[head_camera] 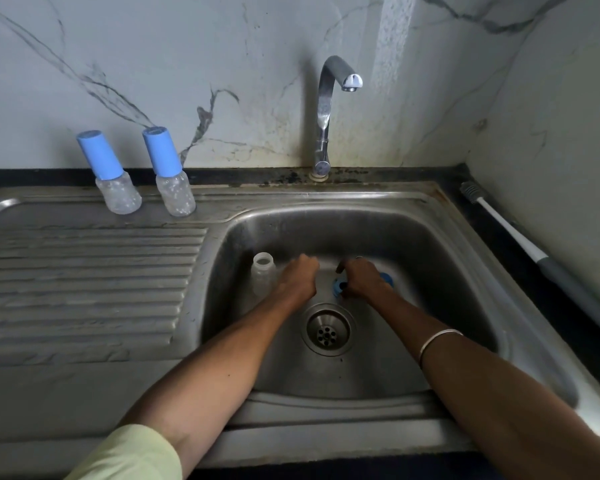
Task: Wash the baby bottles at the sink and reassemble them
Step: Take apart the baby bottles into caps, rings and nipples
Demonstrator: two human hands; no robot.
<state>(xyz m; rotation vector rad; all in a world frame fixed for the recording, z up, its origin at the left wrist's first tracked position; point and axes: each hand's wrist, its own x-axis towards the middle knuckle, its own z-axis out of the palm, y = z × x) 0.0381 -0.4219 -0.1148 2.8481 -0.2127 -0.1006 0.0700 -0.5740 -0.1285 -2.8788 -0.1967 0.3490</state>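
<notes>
Single head-worn wide-angle view, steeply down and forward over the sink (465, 237), close above forearms.

Open bottle (263, 276) crowds basin's (430, 306) left.

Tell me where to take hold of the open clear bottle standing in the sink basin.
Take the open clear bottle around its body below the threaded neck, coming from above and its left. It stands upright with the mouth up, and the left hand crowds its right side, so a grip wrapping the round wall from the left looks easiest.
</notes>
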